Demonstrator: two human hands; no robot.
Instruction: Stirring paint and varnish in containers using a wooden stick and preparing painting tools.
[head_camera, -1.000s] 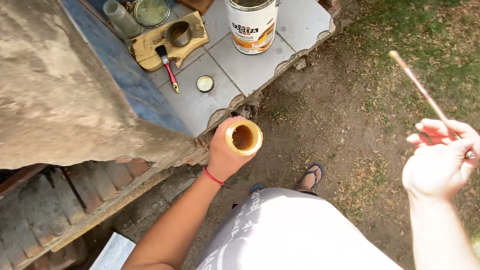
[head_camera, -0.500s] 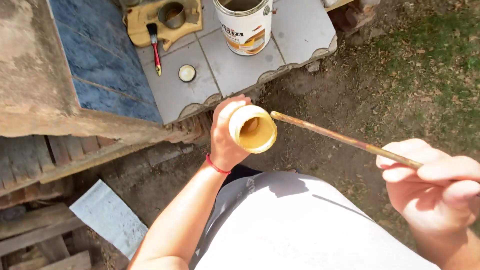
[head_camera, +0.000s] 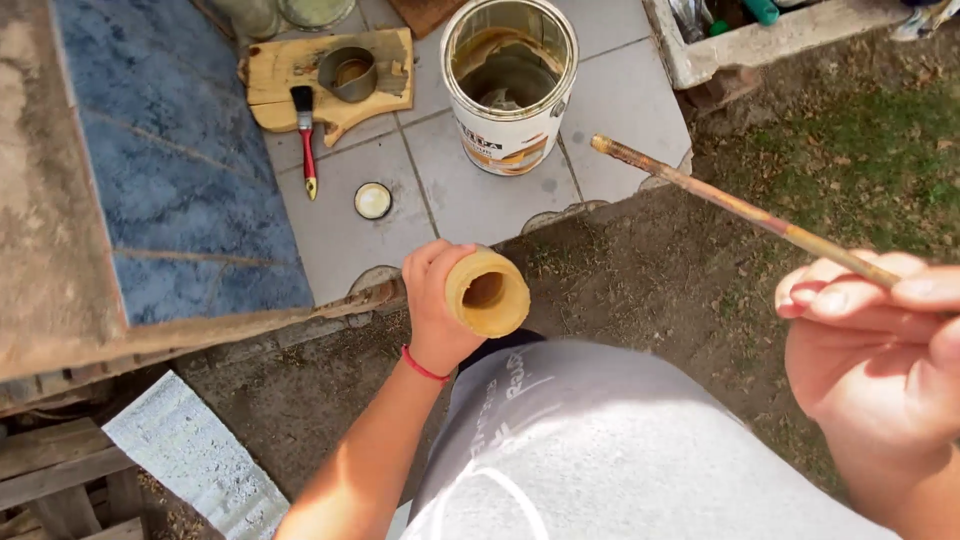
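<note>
While the left hand (head_camera: 437, 305) wraps its fingers around a short yellow tube (head_camera: 487, 293), open end facing up, the right hand (head_camera: 875, 335) pinches a long thin stick (head_camera: 735, 208) between thumb and fingertips. Stick tip points toward an open paint can (head_camera: 510, 85) on the tiled tabletop (head_camera: 470, 195). Tube is held just off the table edge, above bare ground. Farther back: small round lid (head_camera: 373, 200), red-handled brush (head_camera: 305, 135), wooden board (head_camera: 285, 75) bearing a metal cup (head_camera: 348, 73).
</note>
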